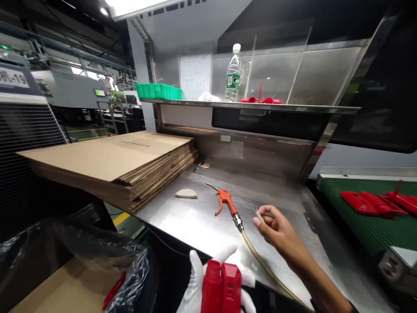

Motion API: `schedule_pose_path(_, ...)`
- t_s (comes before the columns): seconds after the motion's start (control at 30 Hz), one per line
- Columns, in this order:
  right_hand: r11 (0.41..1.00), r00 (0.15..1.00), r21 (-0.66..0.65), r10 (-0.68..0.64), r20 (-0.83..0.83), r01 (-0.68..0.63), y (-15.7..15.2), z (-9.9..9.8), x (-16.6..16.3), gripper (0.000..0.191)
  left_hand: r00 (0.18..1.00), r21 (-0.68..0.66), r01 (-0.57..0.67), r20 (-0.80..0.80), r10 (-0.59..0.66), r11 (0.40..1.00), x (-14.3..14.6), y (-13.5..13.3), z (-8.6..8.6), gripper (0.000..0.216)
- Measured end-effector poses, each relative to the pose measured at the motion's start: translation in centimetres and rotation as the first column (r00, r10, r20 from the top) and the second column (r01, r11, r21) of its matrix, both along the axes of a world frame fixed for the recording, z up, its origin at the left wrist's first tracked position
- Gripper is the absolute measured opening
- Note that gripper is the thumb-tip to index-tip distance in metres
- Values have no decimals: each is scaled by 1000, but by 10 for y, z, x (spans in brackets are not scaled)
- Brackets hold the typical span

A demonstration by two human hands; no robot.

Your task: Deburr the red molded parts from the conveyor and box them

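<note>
My left hand, in a white glove, is wrapped round a red plastic part at the bottom middle. The part shows a threaded round neck beside a boxy section. My bare right hand pinches a thin tool with a pale handle and dark pointed tip, which looks like a small trimming knife. It hovers above the steel bench, up and right of the red part and apart from it. An orange air blow gun lies on the bench left of my right hand, with its clear hose running toward the front edge.
A stack of cardboard sheets covers the bench's left side. A lined box stands below it, with a red piece inside. Red parts lie on a green conveyor at right. The shelf holds a water bottle and green bin.
</note>
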State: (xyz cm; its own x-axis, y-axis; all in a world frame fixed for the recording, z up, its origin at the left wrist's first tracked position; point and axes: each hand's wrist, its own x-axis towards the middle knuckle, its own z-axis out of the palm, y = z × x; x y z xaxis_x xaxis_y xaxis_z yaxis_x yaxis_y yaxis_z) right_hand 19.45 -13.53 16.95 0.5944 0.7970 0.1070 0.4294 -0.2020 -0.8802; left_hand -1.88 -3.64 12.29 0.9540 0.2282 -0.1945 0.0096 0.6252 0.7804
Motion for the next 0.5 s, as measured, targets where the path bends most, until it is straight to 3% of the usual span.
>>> schedule_pose_path(0.07, 976, 963, 35, 219, -159, -216, -13, 15, -38, 49, 999, -2, 25, -31, -25, 1000, -4, -1, -1, 43)
schedule_pose_path(0.1, 939, 895, 65, 340, -290, -336, -16, 20, -54, 52, 998, -1, 40, -46, -40, 999, -5, 0, -2, 41)
schedule_pose_path(0.17, 876, 781, 87, 465, -416, -475, -16, 23, -78, 47, 995, 4, 72, -69, -72, 997, -5, 3, -2, 40)
schedule_pose_path(0.23, 877, 797, 54, 458, -394, -477, -12, 17, -90, 32, 993, 11, 94, -77, -93, 996, -3, 7, 1, 44)
schedule_pose_path(0.3, 891, 807, 72, 439, -395, -449, -6, 9, -93, 30, 993, 17, 93, -71, -91, 996, -2, 12, 6, 58)
schedule_pose_path(0.4, 840, 697, 150, 521, -493, -522, 0, 4, -92, 42, 995, 40, 93, -30, -92, 995, -5, 17, 14, 79)
schedule_pose_path(0.5, 831, 734, 114, 538, -414, -545, 2, -1, -96, 38, 990, -31, 141, -6, -141, 990, -14, 22, 17, 70)
